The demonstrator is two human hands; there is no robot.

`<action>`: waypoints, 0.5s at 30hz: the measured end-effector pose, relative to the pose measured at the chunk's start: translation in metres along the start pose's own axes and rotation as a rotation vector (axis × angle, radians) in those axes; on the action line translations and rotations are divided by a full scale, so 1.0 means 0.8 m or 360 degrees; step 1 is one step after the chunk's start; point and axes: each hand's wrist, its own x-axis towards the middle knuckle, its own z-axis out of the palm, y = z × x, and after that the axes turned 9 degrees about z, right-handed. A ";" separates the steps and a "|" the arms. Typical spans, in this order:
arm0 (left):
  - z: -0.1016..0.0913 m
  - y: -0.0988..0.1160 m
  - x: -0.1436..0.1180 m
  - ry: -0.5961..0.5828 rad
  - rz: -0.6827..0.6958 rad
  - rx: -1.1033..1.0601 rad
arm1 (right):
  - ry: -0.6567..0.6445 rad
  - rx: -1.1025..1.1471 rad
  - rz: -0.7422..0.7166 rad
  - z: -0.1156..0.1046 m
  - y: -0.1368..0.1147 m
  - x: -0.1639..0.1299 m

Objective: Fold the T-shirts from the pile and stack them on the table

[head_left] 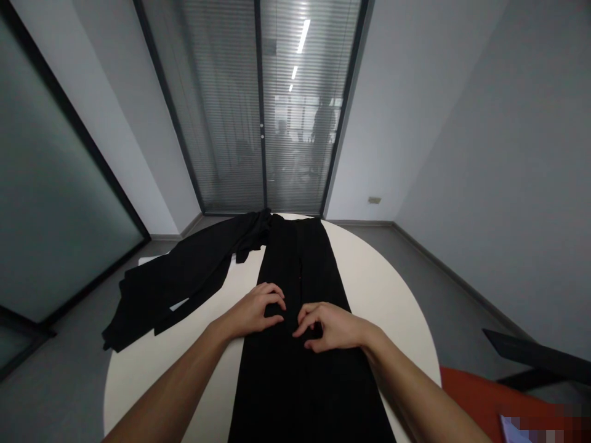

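Note:
A pair of black trousers [307, 391] lies lengthwise on the round white table [392, 289], its waistband at the far edge and its legs running toward me. My left hand [257, 309] rests on the left part of the trousers, fingers bent and thumb apart from them. Facing it across the middle seam, my right hand [330, 326] touches the right part with curled fingers and a separate thumb. Neither hand has a visible grip on the cloth. A second black garment [184, 274] lies loosely to the left, partly over the table's edge.
Under the left garment a bit of something white [148, 260] shows. A red chair seat [484, 400] with a black armrest [535, 357] stands at the lower right. Beyond the table are a glass partition with blinds [231, 123] and grey walls.

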 end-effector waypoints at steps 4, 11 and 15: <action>-0.001 0.003 0.003 -0.0071 -0.0013 -0.0024 | 0.0029 -0.0009 -0.0040 0.004 -0.003 -0.006; 0.003 -0.006 -0.004 -0.0081 0.0032 -0.0111 | 0.0073 -0.0052 -0.0053 0.007 -0.002 -0.013; -0.004 -0.004 -0.014 -0.0094 0.0051 -0.0190 | -0.0052 -0.0028 -0.0067 0.002 -0.001 -0.018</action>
